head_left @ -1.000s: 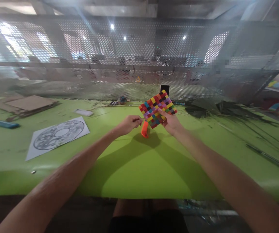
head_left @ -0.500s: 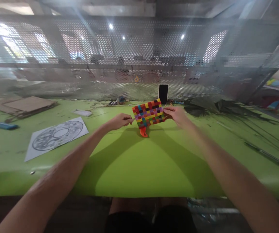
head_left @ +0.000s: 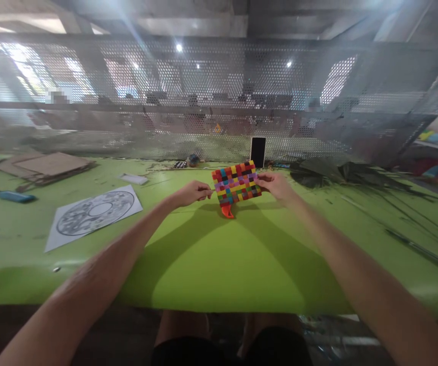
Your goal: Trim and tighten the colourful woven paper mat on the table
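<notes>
A small rectangular checkered weave of multicoloured strips [head_left: 237,183] is held tilted above the green table, its right end higher than its left. My left hand [head_left: 195,193] is closed in a pinch at its left edge, on what looks like a thin strip end. At the right edge, my right hand [head_left: 274,184] grips the weave between thumb and fingers. Just below the weave shows a curved orange piece [head_left: 227,211]; whether it hangs from the weave or lies on the table, I cannot tell.
A printed ring-pattern sheet [head_left: 99,213], a blue tool [head_left: 14,196] and cardboard pieces [head_left: 53,166] lie left. Behind stands a dark upright panel [head_left: 257,151] before a perforated metal screen [head_left: 219,91]. Dark green leaves [head_left: 321,170] and long stems [head_left: 420,249] lie right.
The whole view has shifted slightly, so everything sits a little lower and to the right. Both hands keep their hold on the weave, with little other visible movement.
</notes>
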The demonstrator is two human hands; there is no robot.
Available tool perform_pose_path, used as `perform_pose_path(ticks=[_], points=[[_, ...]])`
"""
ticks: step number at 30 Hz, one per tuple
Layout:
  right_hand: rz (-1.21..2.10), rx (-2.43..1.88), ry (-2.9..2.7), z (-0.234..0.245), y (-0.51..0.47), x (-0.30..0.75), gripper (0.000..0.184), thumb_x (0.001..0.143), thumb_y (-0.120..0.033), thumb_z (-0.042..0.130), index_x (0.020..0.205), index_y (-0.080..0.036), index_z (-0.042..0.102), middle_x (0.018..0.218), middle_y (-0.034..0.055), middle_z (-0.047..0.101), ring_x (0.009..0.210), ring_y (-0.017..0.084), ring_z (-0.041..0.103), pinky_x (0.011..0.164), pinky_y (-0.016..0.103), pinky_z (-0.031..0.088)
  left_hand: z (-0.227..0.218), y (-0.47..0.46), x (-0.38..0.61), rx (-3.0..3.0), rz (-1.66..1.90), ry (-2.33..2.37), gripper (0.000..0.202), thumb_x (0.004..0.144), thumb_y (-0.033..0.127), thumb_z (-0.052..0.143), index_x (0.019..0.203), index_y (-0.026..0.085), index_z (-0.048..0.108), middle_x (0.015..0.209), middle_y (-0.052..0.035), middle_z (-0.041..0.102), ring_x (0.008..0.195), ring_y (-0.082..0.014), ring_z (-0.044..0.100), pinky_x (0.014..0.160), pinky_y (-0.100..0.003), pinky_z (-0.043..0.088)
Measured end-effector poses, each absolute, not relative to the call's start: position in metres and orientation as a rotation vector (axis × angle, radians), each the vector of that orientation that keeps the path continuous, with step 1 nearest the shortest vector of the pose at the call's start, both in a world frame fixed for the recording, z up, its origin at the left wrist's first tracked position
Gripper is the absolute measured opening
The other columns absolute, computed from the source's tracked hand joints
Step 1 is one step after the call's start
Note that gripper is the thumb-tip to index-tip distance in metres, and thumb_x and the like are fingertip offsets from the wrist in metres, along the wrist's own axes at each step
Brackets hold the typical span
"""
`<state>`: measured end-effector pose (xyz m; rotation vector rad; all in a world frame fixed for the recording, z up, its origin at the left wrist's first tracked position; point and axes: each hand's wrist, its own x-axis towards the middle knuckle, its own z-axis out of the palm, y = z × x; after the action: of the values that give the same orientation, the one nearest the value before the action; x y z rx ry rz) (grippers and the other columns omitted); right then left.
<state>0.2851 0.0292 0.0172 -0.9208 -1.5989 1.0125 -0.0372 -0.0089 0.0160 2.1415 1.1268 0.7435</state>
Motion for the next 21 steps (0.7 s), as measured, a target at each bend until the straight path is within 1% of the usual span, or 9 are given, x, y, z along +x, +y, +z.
perform_pose_path(ticks=[4, 7, 13, 17, 21], points=[[1.09, -0.894, -1.521, 0.0132, 0.0308, 0.2832, 0.039, 0.063, -0.047, 0.091, 0.091, -0.023, 0.081, 0.098, 0.006, 0.079, 0.083, 0.022, 0.072, 0.096, 0.051, 0.058, 0.0161, -0.0099, -0.0362, 2.111, 0.748, 1.135, 0.038, 0.087, 0.049, 0.061, 0.073, 0.015, 0.066, 0.055, 0.0033, 0.043, 0.048, -0.009, 0.034, 0.047, -0.023, 0.024], [1.122, -0.872, -1.504, 0.0119, 0.0318, 0.2818, 0.04, 0.06, -0.047, 0.093, 0.09, -0.023, 0.081, 0.1, 0.0062, 0.079, 0.086, 0.022, 0.072, 0.099, 0.05, 0.057, 0.0141, -0.0096, -0.0358, 2.062, 0.753, 1.153, 0.037, 0.087, 0.048, 0.061, 0.073, 0.014, 0.066, 0.055, 0.0037, 0.043, 0.046, -0.0081, 0.032, 0.046, -0.023, 0.024], [1.149, -0.877, -1.452, 0.0104, 0.0349, 0.2813, 0.04, 0.058, -0.046, 0.094, 0.087, -0.022, 0.079, 0.096, 0.0062, 0.078, 0.085, 0.022, 0.071, 0.094, 0.047, 0.059, 0.0107, -0.0087, -0.0352, 2.002, 0.768, 1.144, 0.035, 0.087, 0.046, 0.062, 0.073, 0.014, 0.067, 0.054, 0.0038, 0.043, 0.046, -0.0079, 0.033, 0.045, -0.022, 0.024], [1.172, -0.872, -1.46, 0.01, 0.034, 0.2808, 0.036, 0.062, -0.042, 0.093, 0.087, -0.021, 0.078, 0.096, 0.0069, 0.077, 0.086, 0.021, 0.071, 0.094, 0.045, 0.059, 0.0113, -0.01, -0.0341, 2.001, 0.76, 1.163, 0.034, 0.087, 0.045, 0.062, 0.073, 0.014, 0.066, 0.054, 0.0041, 0.042, 0.045, -0.0076, 0.032, 0.045, -0.022, 0.023], [1.232, -0.843, -1.473, 0.0093, 0.0308, 0.2791, 0.031, 0.067, -0.039, 0.091, 0.088, -0.021, 0.077, 0.097, 0.006, 0.077, 0.087, 0.02, 0.071, 0.097, 0.045, 0.059, 0.0124, -0.013, -0.031, 2.009, 0.741, 1.147, 0.037, 0.086, 0.048, 0.062, 0.072, 0.014, 0.065, 0.053, 0.0043, 0.042, 0.046, -0.0078, 0.032, 0.046, -0.023, 0.023]])
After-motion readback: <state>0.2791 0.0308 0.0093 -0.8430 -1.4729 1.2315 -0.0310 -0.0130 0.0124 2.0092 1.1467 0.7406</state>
